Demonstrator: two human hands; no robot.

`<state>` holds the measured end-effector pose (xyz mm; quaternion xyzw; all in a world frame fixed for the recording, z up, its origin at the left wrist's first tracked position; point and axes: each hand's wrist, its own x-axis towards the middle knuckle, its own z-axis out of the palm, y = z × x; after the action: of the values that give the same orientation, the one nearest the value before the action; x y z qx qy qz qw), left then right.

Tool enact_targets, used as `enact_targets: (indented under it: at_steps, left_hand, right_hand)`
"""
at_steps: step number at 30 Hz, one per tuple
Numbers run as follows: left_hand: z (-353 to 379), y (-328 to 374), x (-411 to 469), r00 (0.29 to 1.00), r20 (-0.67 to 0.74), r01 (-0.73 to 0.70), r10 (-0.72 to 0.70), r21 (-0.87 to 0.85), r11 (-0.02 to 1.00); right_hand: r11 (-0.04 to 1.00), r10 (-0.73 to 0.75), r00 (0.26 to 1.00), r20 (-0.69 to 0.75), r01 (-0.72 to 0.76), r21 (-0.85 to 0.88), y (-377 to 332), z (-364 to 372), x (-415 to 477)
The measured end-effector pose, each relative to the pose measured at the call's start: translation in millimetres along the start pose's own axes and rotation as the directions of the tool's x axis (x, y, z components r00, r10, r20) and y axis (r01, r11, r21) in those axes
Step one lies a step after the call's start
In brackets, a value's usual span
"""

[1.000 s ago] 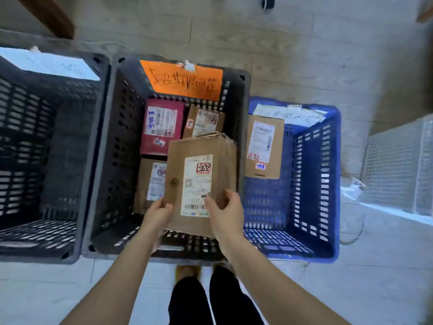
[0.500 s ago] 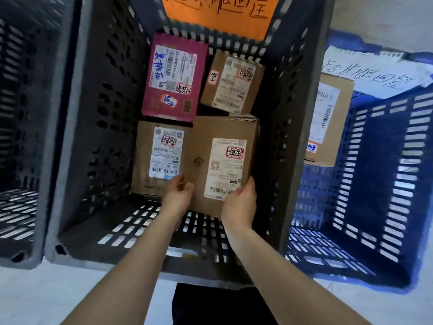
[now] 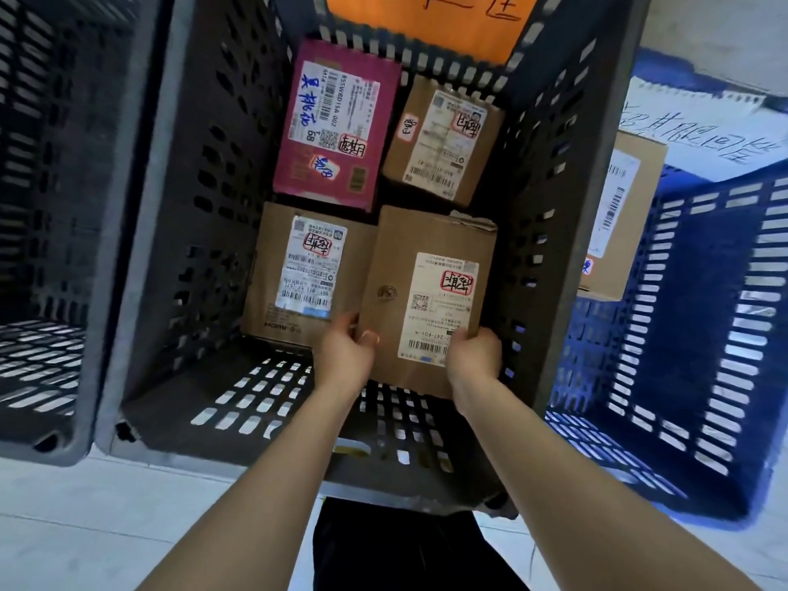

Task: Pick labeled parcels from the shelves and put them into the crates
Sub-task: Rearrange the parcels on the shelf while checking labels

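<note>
A brown cardboard parcel (image 3: pixel 409 266) with a white shipping label sits low inside the middle dark grey crate (image 3: pixel 179 258), near its right wall. My left hand (image 3: pixel 343 356) grips its near left corner and my right hand (image 3: pixel 473 356) grips its near right corner. Beside it on the left lies another brown labeled parcel (image 3: pixel 298 270). Behind them lie a pink labeled parcel (image 3: pixel 337 125) and a small brown parcel (image 3: pixel 443 138). An orange handwritten sign (image 3: pixel 426 23) hangs on the crate's far wall.
A blue crate (image 3: pixel 703 334) on the right holds one brown parcel (image 3: pixel 618 215) and carries a white handwritten sign (image 3: pixel 699 125). Another dark grey crate (image 3: pixel 51 249) stands on the left. Pale floor tiles (image 3: pixel 106 526) lie in front, my dark trousers below.
Both hands have lowered the brown parcel from above the crate rim down into the middle crate, next to the other brown parcel. The camera has moved closer over the crate.
</note>
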<state>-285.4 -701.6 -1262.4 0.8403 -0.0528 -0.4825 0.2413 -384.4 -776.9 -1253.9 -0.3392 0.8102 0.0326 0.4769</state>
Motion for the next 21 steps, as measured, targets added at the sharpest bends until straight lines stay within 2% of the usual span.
enact_targets:
  at_steps: [5, 7, 9, 11, 12, 13, 14, 15, 16, 19, 21]
  left_hand:
    - [1, -7, 4, 1.0, -0.001, -0.017, 0.017, -0.002, 1.0]
    - [1, -9, 6, 1.0, 0.002, -0.008, 0.008, -0.014, 1.0]
    - [0, -9, 7, 1.0, -0.002, -0.005, 0.005, -0.017, 1.0]
    - [-1, -9, 7, 1.0, 0.005, -0.006, 0.006, -0.024, 1.0]
    - [-1, -8, 6, 1.0, 0.012, -0.01, 0.011, -0.02, 1.0]
    - [-2, -7, 5, 1.0, 0.017, -0.015, 0.016, -0.017, 1.0]
    - [-3, -7, 5, 0.999, 0.023, -0.021, 0.022, -0.016, 1.0]
    - [-3, -7, 5, 0.999, 0.034, -0.027, 0.027, -0.011, 1.0]
    - [-3, -8, 6, 0.998, 0.047, -0.035, 0.035, 0.004, 0.999]
    - [-2, -11, 11, 0.998, 0.053, -0.043, 0.04, 0.059, 0.997]
    - [2, -12, 17, 0.999, 0.044, -0.02, 0.017, 0.078, 0.997]
  right_hand:
    - [0.996, 0.087, 0.996, -0.035, -0.086, 0.038, -4, 8, 8]
    - [0.994, 0.05, 0.997, -0.067, -0.043, 0.103, -1, 10, 2]
    - [0.99, -0.086, 0.993, -0.078, 0.093, 0.103, 11, 10, -10]
    - [0.941, -0.326, 0.943, -0.066, 0.316, -0.124, 28, 8, -23]
    - [0.859, -0.43, 0.903, -0.008, 0.407, -0.31, 36, 6, -28]
    - [0.733, -0.49, 0.867, 0.094, 0.467, -0.495, 44, 3, -30]
    - [0.604, -0.495, 0.846, 0.2, 0.5, -0.621, 49, 2, -30]
    - [0.53, -0.461, 0.845, 0.271, 0.507, -0.68, 50, 0, -28]
    - [0.536, -0.405, 0.863, 0.303, 0.492, -0.686, 47, -2, -26]
    - [0.657, -0.254, 0.891, 0.376, 0.444, -0.609, 32, 2, -15]
    - [0.654, -0.209, 0.889, 0.408, 0.437, -0.618, 25, 10, -11]
